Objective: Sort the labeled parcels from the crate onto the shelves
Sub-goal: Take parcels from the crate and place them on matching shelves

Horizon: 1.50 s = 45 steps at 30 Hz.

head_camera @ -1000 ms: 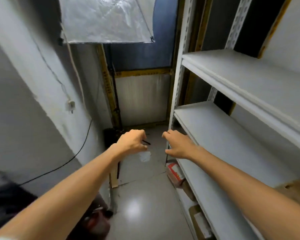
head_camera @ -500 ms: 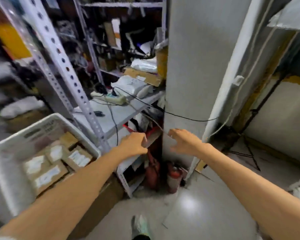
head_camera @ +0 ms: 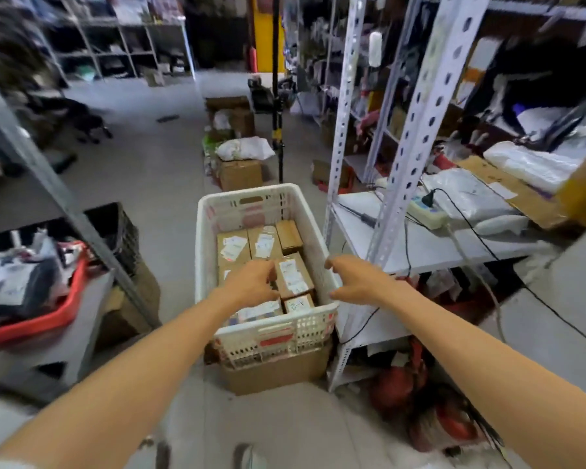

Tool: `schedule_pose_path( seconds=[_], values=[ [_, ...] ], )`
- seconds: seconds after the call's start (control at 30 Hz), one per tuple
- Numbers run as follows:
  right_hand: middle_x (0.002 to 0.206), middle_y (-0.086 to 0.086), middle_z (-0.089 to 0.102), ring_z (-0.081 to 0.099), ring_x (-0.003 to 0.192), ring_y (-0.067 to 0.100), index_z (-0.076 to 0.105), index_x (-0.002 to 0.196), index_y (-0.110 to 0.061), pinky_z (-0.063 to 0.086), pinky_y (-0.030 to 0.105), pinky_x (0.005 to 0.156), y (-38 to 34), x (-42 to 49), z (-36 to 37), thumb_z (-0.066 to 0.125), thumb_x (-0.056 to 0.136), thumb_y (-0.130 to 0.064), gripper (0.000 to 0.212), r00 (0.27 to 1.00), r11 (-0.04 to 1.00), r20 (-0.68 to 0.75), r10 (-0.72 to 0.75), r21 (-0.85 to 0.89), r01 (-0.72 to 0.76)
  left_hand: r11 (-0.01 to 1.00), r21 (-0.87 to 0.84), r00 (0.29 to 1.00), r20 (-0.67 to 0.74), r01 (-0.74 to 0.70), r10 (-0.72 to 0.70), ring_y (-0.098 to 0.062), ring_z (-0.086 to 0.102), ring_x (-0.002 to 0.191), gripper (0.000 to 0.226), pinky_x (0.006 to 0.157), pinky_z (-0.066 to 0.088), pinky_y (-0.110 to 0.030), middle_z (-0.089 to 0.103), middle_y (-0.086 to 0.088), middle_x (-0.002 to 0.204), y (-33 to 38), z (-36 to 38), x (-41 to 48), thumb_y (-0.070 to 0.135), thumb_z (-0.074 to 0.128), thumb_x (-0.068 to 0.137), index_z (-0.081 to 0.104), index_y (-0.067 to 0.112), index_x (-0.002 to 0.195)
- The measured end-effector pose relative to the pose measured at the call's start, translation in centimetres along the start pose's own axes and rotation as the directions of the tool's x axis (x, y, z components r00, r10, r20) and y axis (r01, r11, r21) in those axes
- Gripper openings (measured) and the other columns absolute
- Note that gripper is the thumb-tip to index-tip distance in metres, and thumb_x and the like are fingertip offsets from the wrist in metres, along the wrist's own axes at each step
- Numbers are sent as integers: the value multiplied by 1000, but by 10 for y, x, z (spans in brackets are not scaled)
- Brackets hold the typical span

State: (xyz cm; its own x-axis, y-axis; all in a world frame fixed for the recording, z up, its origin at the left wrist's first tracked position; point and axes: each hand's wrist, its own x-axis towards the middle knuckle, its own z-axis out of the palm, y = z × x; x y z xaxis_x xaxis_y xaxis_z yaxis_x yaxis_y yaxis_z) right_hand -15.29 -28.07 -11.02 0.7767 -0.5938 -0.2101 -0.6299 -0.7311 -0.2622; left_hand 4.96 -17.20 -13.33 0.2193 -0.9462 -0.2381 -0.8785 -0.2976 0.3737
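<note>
A white slotted plastic crate (head_camera: 201, 252) stands on a cardboard box (head_camera: 274, 370) in the middle of the view. It holds several brown cardboard parcels with white labels, such as one at the back (head_camera: 232, 248) and a tilted one in the middle (head_camera: 293, 275). My left hand (head_camera: 251, 282) hovers over the parcels, fingers loosely bent beside the tilted parcel's left edge, holding nothing. My right hand (head_camera: 352, 279) is above the crate's right rim, thumb and fingers spread, with nothing in it.
A white metal shelf unit (head_camera: 420, 248) with perforated posts stands right of the crate, carrying a power strip (head_camera: 423, 211), cables and bags. Red extinguishers (head_camera: 400, 380) lie beneath it. A red basket (head_camera: 48, 319) and black crate (head_camera: 115, 228) are left. Boxes (head_camera: 241, 174) stand beyond.
The view has swung left from the bare white shelves, past a grey pillar, to the crate. Both hands have come down over the crate's parcels.
</note>
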Motion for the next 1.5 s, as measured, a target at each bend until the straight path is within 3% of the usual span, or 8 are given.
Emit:
schedule_pose_path(
  seconds=[0.1, 0.23, 0.37, 0.87, 0.97, 1.23, 1.37, 1.5],
  values=[
    [125, 11, 54, 53, 111, 26, 48, 127, -8, 47, 38, 91, -15, 42, 6, 66, 85, -26, 49, 999, 999, 20, -45, -28, 46, 997, -22, 997, -9, 74, -74, -20, 59, 102, 41, 75, 46, -28, 62, -3, 115, -43, -12, 10, 31, 72, 82, 57, 15, 117],
    [122, 7, 56, 53, 105, 21, 50, 120, -11, 46, 31, 81, -22, 91, 21, 68, 82, -29, 45, 997, 998, 45, -56, -37, 58, 990, -45, 991, 17, 134, -133, -20, 59, 102, 43, 85, 52, -36, 61, -3, 116, -83, -17, 31, 30, 72, 80, 57, 17, 118],
    [125, 7, 55, 53, 110, 23, 50, 124, -10, 47, 32, 86, -20, 126, 41, 68, 81, -28, 50, 995, 1000, 94, -19, -20, 21, 989, -57, 990, 55, 137, -133, -19, 59, 102, 41, 86, 52, -38, 62, -2, 116, -108, -4, 52, 32, 70, 81, 57, 18, 117],
    [113, 6, 60, 58, 97, 23, 52, 117, -13, 53, 41, 84, 52, 223, 114, 67, 80, -25, 41, 916, 996, 396, 68, 24, -84, 956, -91, 925, 294, 279, -242, -17, 61, 106, 45, 90, 53, -38, 63, 1, 119, -147, 65, 139, 32, 74, 78, 57, 19, 117],
    [121, 8, 58, 56, 105, 25, 51, 124, -12, 51, 42, 88, 64, 245, 134, 67, 82, -24, 47, 901, 997, 431, 49, 32, -69, 943, -74, 900, 331, 325, -284, -18, 60, 106, 45, 91, 52, -39, 63, 0, 120, -157, 79, 158, 31, 75, 77, 57, 18, 117],
    [122, 13, 55, 54, 109, 31, 50, 125, -8, 50, 43, 88, 70, 285, 211, 65, 82, -17, 46, 806, 998, 591, -45, 58, 14, 835, -182, 797, 456, 520, -397, -23, 58, 105, 43, 93, 48, -36, 59, -8, 120, -185, 139, 185, 29, 73, 81, 55, 16, 119],
    [122, 15, 51, 51, 113, 32, 46, 130, -7, 48, 41, 89, 68, 297, 270, 64, 82, -18, 53, 792, 997, 606, -78, 68, 46, 754, -281, 774, 454, 594, -441, -20, 59, 97, 30, 78, 44, -28, 64, -3, 104, -207, 174, 192, 24, 68, 84, 60, 15, 112],
    [129, 18, 48, 48, 117, 34, 39, 137, -8, 47, 43, 90, 51, 306, 324, 68, 83, -16, 62, 802, 991, 583, -134, 81, 106, 654, -406, 768, 391, 638, -507, -23, 60, 100, 16, 92, 50, -38, 65, -4, 100, -227, 198, 194, 13, 56, 84, 61, 17, 98]
  ],
)
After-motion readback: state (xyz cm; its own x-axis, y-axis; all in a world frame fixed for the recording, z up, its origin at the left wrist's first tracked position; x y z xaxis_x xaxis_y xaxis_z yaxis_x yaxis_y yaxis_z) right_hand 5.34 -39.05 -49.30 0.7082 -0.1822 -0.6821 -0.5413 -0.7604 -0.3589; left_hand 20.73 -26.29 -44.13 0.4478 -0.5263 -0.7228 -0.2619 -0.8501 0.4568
